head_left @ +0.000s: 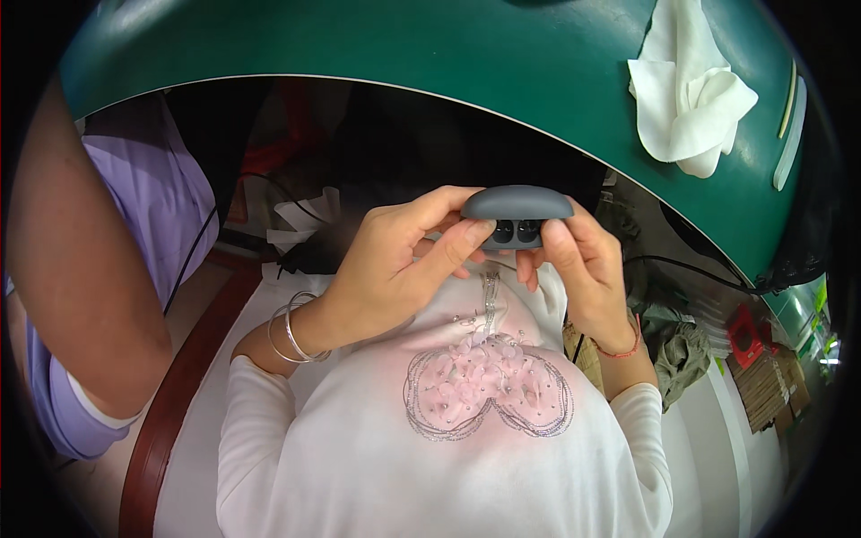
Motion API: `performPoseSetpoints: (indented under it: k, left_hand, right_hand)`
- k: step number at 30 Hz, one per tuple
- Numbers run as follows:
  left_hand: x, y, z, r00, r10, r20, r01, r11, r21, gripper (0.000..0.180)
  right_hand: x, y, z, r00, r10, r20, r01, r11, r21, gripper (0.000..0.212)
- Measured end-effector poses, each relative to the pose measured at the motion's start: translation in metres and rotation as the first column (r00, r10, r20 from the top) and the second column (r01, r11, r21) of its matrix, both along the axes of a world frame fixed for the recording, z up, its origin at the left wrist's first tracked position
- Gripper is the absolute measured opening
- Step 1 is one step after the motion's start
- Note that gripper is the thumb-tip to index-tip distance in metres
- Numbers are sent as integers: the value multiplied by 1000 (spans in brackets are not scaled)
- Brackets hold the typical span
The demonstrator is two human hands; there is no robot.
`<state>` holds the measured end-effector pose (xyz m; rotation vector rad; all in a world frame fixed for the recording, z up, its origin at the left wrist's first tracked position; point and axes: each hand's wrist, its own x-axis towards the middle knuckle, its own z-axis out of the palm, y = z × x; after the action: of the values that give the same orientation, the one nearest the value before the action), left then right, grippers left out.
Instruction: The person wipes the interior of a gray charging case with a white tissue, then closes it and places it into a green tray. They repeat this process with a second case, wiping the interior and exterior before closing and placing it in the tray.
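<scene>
A dark grey, rounded, plastic-looking case, lid raised, held in two hands

The case is in the air before the chest, between the person's body and the near edge of the table. Both hands grip it: the left hand has its thumb at the left side of the opening, and the right hand presses its thumb to the lower right side. The fingers of each curl behind or below, partly hidden. Two glossy black rounded pieces sit in the opening.

The case looks light and stiff, with a smooth shell that could slip under dry fingertips. The joint between lid and base is probably its weakest part, so the lower half's two sides seem the safest hold; the black pieces look small and slick.

The smooth dark green tabletop has a thin pale edge. A crumpled white cloth lies on it at the right, near a slender pale strip. A co-worker in a lilac garment sits close at the left. Low on the right are a stack of brown cardboard and a thin black cable; the space under the table is too dark to read.
</scene>
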<state>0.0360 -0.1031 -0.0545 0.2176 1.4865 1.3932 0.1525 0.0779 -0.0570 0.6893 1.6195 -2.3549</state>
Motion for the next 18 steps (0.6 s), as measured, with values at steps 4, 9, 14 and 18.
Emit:
performPoseSetpoints:
  k: [4,9,14,18]
  left_hand:
    - [12,-14,-28,997,53,48,-52,998,-18,26]
    - [25,-18,-57,998,47,48,-39,988,-151,21]
    - [8,-10,-35,994,20,105,-11,996,-93,16]
    - [9,-13,-2,989,84,121,-88,996,25,19]
  right_hand:
    - [1,-11,-18,995,14,101,-10,999,-41,32]
    - [13,-28,-59,981,-4,192,28,993,-118,26]
    - [12,-18,-43,984,-27,174,55,986,-158,29]
    - [17,-12,1,999,-21,-35,15,989,-150,52]
